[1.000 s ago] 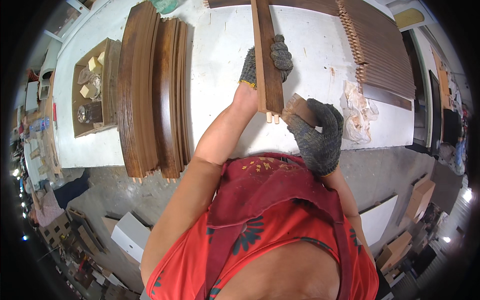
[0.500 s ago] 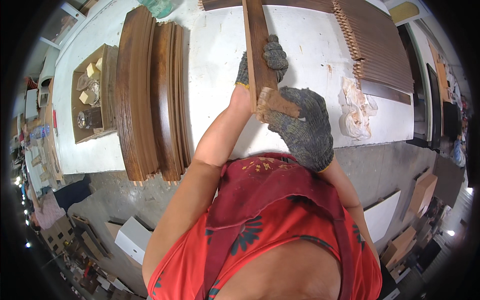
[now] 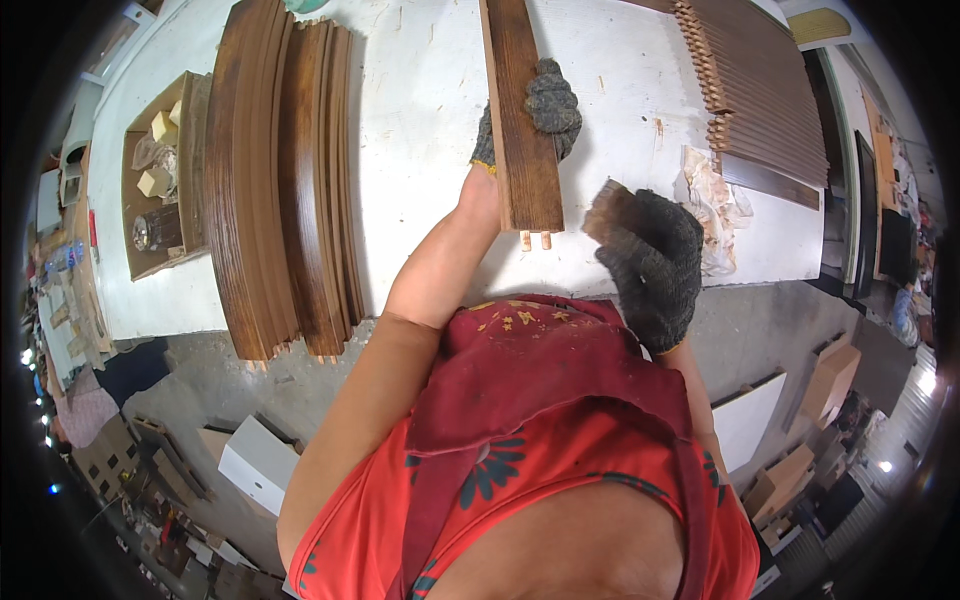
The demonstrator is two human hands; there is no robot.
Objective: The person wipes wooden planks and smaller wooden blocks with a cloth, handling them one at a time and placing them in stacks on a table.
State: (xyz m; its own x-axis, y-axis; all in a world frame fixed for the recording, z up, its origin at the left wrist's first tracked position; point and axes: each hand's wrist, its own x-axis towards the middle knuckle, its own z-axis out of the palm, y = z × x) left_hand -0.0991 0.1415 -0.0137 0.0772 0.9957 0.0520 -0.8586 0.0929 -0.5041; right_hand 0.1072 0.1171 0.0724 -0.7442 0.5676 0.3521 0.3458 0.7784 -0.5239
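My left hand (image 3: 553,98) wears a dark knit glove and is closed around a dark-stained wooden slat (image 3: 524,140), its fingers over the right edge. The slat points away from me above the table, and two pale dowels (image 3: 535,241) stick out of its near end. To the right of that end, apart from it, my gloved right hand (image 3: 660,262) is closed on a small brown piece (image 3: 611,212) that looks like folded sandpaper, blurred by motion.
Two stacks of curved brown boards (image 3: 258,190) stand on the white table (image 3: 420,130) at left, beside an open box (image 3: 133,225) with yellowish blocks and a jar. On the right lie a row of doweled slats (image 3: 765,100) and a crumpled stained cloth (image 3: 712,215).
My right hand with the sandpaper has moved right, off the slat's near end, uncovering the dowels. My left hand keeps its hold on the slat. The view has shifted slightly.
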